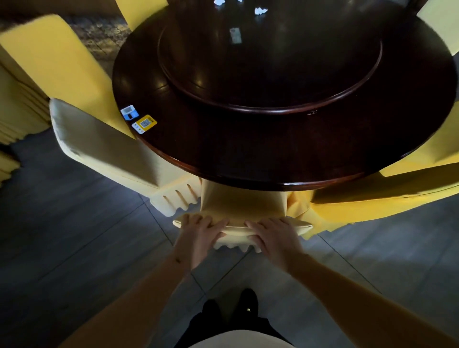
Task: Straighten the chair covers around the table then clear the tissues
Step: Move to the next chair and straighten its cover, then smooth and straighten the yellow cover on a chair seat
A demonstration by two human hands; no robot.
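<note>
A chair in a yellow cover (242,203) stands pushed in under the near edge of the round dark wooden table (248,154). My left hand (198,231) and my right hand (275,236) both lie on top of its backrest, fingers curled over the cover's top edge. Two crumpled white tissues lie at the far side of the table, one (260,10) right of centre and another (219,2) at the frame's top edge.
More yellow-covered chairs ring the table: one at the left (104,141), one further left (49,57), one at the right (387,183). A lazy Susan (270,104) fills the table's middle. QR stickers (144,123) sit near its left rim. Grey floor tiles lie underfoot.
</note>
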